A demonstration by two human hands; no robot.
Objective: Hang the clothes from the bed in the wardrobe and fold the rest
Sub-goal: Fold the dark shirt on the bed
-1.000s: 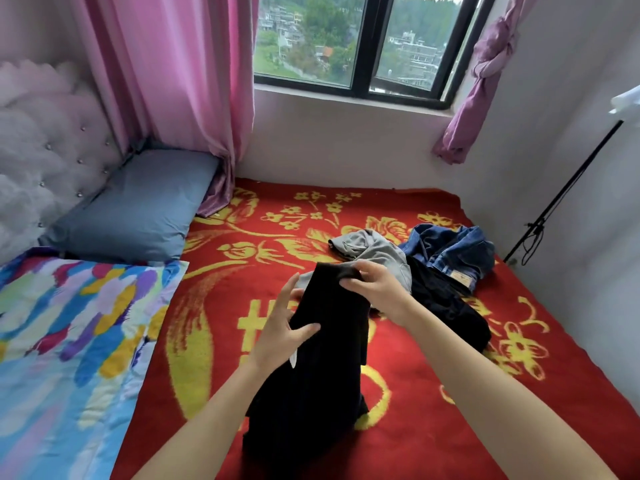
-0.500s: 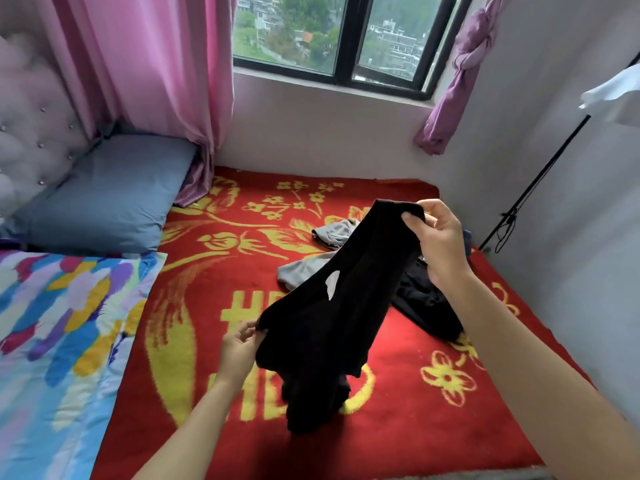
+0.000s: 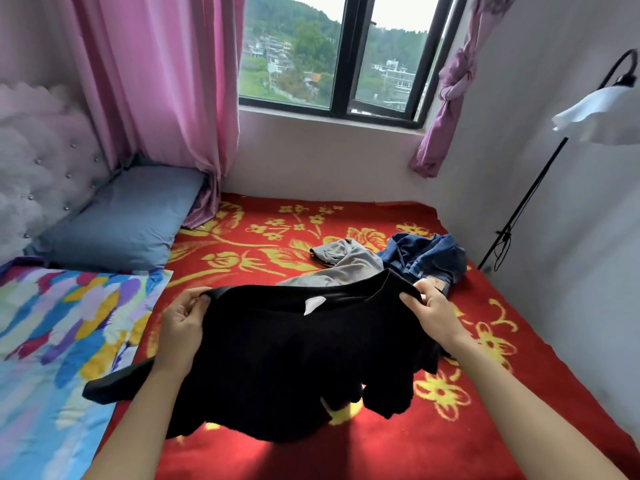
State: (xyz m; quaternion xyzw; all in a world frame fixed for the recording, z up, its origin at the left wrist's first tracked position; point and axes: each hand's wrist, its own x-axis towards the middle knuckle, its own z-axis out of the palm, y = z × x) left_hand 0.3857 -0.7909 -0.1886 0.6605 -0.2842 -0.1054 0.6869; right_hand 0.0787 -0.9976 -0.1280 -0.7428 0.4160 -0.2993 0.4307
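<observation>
**Black garment stretched between both hands over the bed**

The bed, covered by a red blanket with yellow flowers, carries all the clothes in view. The black knit garment is held up just above the blanket's near half. The left grip pinches one end of its banded top edge with curled fingers and thumb. The right grip is closed round the other end, so the edge runs taut between them. A small white label shows just inside that edge. The body of the garment hangs down in folds and its lowest part touches the blanket.

Beyond it, a crumpled grey garment lies just beside a heap of blue denim, both near the far right of the bed. A blue pillow and a multicoloured painted-pattern quilt lie on the left side.

Whether the black garment is a top or a skirt cannot be told. One black strip reaches left behind the left forearm to the quilt's edge. The near edges of the grey garment and the denim are hidden by the black cloth and the right grip. Both forearms are cut off at the bottom of the view.
</observation>
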